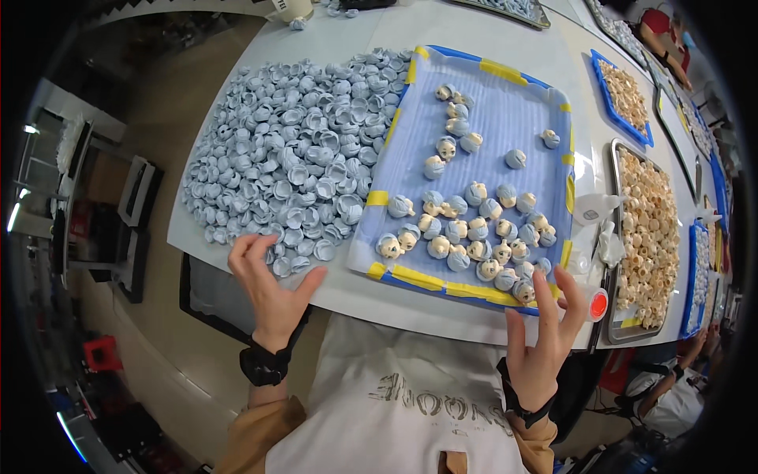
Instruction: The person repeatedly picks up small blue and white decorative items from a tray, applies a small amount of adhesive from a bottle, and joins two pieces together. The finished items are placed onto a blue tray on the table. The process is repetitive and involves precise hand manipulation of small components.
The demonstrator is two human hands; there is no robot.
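The doll heads [478, 229] with blue hair lie loose in a blue tray [489, 103], most of them crowded toward its near side and a few scattered higher up. Nothing divides them, so a nudge to the tray could set them rolling into each other, and their finish might scuff. The right hand [541, 351] is at the tray's near right corner, thumb and fingers spread, seemingly with nothing between them; its fingertips are close to the nearest heads, so a careless sweep could knock one over the low rim. Yellow tape [422, 278] holds the lining to the rim; a snagged fingertip might lift it.

Left of the tray, blue shells [312, 146] are heaped straight on the white desk [338, 294]. The left hand [272, 304] is at the heap's near edge, thumb and fingers apart, apparently gripping nothing. With no rim there, a dragging wrist could push shells to the floor.

Beyond the tray's right side, a white bottle [596, 208] and a red-topped round container [598, 305] are near the right hand; an outward elbow or knuckle could tip the container.
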